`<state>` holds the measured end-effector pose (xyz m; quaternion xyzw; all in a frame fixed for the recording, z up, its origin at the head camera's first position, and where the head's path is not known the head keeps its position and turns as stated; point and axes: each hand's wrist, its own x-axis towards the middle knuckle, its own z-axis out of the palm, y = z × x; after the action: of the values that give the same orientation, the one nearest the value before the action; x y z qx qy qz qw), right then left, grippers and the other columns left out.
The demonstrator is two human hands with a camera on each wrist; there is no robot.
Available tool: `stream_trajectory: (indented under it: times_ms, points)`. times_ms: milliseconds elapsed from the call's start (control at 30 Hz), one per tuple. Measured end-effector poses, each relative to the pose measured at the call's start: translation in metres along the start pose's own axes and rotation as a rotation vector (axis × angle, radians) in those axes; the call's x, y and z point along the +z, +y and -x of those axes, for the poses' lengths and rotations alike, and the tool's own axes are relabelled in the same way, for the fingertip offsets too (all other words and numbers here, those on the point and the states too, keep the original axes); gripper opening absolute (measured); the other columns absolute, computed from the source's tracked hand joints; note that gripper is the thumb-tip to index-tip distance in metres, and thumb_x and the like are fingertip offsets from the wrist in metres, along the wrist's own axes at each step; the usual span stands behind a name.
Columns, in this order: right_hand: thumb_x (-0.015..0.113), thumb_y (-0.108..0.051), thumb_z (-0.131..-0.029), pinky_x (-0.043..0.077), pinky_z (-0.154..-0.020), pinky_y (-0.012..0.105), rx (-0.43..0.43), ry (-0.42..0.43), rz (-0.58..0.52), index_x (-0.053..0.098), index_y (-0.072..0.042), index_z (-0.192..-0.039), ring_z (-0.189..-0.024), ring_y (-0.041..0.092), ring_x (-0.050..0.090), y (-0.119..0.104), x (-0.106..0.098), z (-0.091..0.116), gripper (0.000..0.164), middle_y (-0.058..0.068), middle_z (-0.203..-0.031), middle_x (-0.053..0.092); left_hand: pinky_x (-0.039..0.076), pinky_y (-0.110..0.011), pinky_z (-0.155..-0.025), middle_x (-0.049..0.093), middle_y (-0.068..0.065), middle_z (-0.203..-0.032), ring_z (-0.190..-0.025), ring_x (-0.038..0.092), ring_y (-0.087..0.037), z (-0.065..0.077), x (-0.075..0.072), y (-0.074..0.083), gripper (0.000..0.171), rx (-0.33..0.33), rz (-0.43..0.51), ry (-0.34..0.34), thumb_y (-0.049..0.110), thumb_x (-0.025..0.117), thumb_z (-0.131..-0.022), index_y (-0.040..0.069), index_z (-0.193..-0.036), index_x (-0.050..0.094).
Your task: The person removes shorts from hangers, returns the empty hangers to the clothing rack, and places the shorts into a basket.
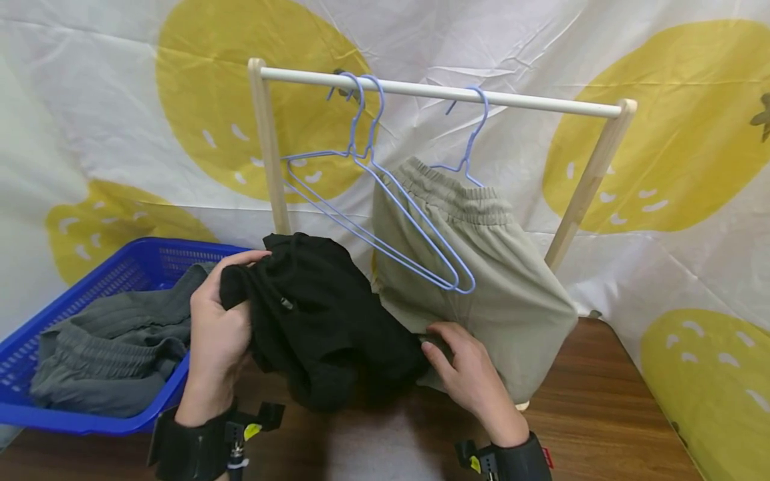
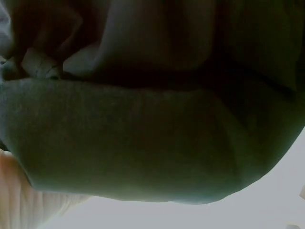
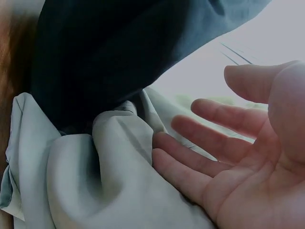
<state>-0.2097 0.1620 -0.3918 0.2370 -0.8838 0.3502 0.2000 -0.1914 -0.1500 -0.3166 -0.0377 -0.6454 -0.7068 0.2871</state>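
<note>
My left hand (image 1: 219, 327) grips one end of the black shorts (image 1: 331, 321) at the waistband, thumb over the cloth. The shorts hang bunched in front of the rack, and their drawstring tip shows. In the left wrist view dark cloth (image 2: 133, 138) fills most of the picture and hides the fingers. My right hand (image 1: 466, 367) is by the lower right edge of the black shorts, fingers apart and loosely bent around nothing. In the right wrist view its fingertips lie right at the beige shorts (image 3: 124, 157), which hang from a blue hanger (image 1: 475, 137) behind.
Two bare blue hangers (image 1: 415, 230) hang from the rack's white rail (image 1: 541, 103), left of the beige shorts. A blue basket (image 1: 153, 424) with grey shorts (image 1: 114, 347) stands at the left. Below is a brown wooden table (image 1: 601, 401); a patterned cloth hangs behind.
</note>
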Motion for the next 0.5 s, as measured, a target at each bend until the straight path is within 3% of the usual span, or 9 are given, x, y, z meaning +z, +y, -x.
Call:
stream_trajectory:
  times_ms: [233, 500]
  points:
    - [0.071, -0.008, -0.096, 0.053, -0.094, 0.051, -0.042, 0.023, 0.001, 0.071, 0.001, -0.116, -0.110, 0.032, 0.068, -0.001, 0.002, 0.001, 0.022, 0.013, -0.116, 0.071, 0.053, -0.026, -0.087, 0.069, -0.012, -0.120, -0.118, 0.059, -0.027, 0.000, -0.004, 0.003, 0.031, 0.000, 0.170, 0.092, -0.009, 0.064, -0.095, -0.003, -0.125, 0.069]
    - [0.070, -0.007, -0.096, 0.054, -0.093, 0.050, -0.086, 0.035, -0.007, 0.071, 0.003, -0.116, -0.111, 0.033, 0.068, -0.001, 0.004, 0.001, 0.022, 0.015, -0.117, 0.071, 0.056, -0.026, -0.083, 0.068, -0.016, -0.121, -0.114, 0.063, -0.027, -0.001, -0.012, 0.006, 0.031, 0.027, 0.311, 0.200, 0.000, 0.068, -0.097, -0.007, -0.127, 0.067]
